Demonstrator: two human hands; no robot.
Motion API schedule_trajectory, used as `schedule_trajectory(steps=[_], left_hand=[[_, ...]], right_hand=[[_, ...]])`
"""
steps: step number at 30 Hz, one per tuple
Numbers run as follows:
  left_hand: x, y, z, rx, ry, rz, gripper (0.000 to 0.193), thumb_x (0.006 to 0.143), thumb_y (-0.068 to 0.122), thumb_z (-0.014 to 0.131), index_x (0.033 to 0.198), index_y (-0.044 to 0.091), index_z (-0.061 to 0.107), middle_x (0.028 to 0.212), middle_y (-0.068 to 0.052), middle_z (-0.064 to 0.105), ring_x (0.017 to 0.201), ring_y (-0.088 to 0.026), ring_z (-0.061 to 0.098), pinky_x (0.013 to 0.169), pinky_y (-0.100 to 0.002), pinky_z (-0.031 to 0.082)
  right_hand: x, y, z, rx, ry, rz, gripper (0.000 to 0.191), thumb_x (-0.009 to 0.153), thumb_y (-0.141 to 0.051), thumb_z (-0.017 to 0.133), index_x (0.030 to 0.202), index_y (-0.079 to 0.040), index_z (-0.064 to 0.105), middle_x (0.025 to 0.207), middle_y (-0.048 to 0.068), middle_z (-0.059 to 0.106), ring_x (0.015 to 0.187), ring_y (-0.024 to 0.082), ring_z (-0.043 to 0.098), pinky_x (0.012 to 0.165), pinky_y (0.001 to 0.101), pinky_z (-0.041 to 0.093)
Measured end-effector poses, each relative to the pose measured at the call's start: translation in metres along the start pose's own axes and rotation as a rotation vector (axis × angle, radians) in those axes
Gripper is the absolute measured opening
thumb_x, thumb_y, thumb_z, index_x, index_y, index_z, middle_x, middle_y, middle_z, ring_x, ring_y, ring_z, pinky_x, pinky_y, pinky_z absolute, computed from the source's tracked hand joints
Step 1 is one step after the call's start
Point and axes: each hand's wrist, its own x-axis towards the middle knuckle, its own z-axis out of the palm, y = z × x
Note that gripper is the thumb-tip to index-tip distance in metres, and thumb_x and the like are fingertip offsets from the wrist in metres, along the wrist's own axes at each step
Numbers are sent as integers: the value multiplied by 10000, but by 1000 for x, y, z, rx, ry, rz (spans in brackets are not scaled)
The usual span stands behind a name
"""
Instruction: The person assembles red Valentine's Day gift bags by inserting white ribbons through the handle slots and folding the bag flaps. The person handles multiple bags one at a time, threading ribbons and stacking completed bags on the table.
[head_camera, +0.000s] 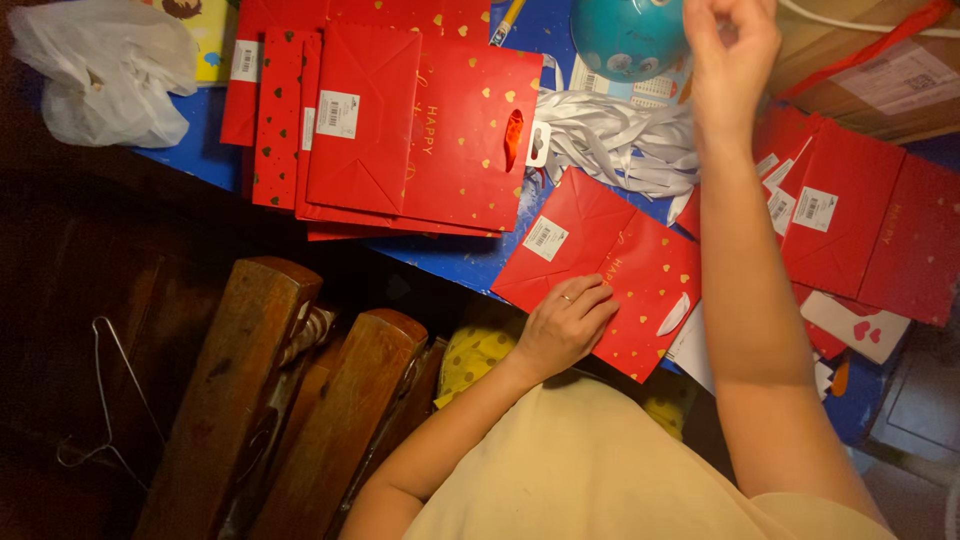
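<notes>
My left hand lies flat, fingers together, on a folded red paper gift bag with gold hearts and a white sticker, at the near edge of the blue table. My right hand is stretched far across the table, fingers pinched together above a bundle of white ribbon strips, beside a teal ball. Whether it pinches a ribbon is hidden.
A stack of flat red gift bags lies at the left, another pile at the right. A white plastic bag sits far left, a cardboard box top right. Wooden chair backs and a wire hanger stand below.
</notes>
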Motion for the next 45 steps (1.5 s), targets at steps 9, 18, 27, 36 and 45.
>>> schedule_trajectory(steps=[9, 18, 27, 36, 45], left_hand=[[0, -1, 18, 65, 14, -38, 211, 879, 85, 738, 1068, 50, 652, 1191, -107, 614, 1185, -302, 585, 1101, -453, 441], [-3, 5, 26, 115, 4, -51, 181, 875, 89, 728, 1031, 65, 640, 1143, -89, 605, 1138, -296, 587, 1061, -436, 455], [-6, 7, 29, 151, -9, -28, 165, 871, 118, 739, 1004, 93, 644, 1120, -71, 592, 1094, -288, 577, 1036, -440, 448], [-9, 7, 33, 150, -23, -25, 157, 875, 119, 738, 1001, 98, 647, 1155, -69, 587, 1108, -274, 580, 1042, -442, 444], [-13, 7, 37, 189, -59, -77, 209, 892, 146, 728, 1083, 92, 663, 1352, -119, 553, 1231, -307, 526, 1053, -445, 418]], right_hand=[[-176, -33, -81, 4, -301, 710, 184, 975, -44, 535, 1059, -42, 699, 1189, 30, 595, 970, 79, 576, 784, 244, 468], [-234, -27, -73, -295, -428, 533, 323, 814, 51, 524, 1047, -65, 716, 1373, 126, 508, 1341, 307, 421, 1145, 437, 360], [-236, -33, -72, -333, -503, 500, 362, 786, 27, 520, 1040, -117, 735, 1376, 136, 495, 1324, 344, 404, 1170, 469, 313], [-237, -34, -71, -359, -478, 498, 364, 786, 13, 536, 1062, -124, 730, 1395, 136, 483, 1330, 351, 396, 1142, 471, 326], [-242, -31, -69, -382, -461, 444, 354, 802, 0, 554, 1092, -105, 726, 1398, 146, 487, 1316, 358, 417, 1146, 476, 336]])
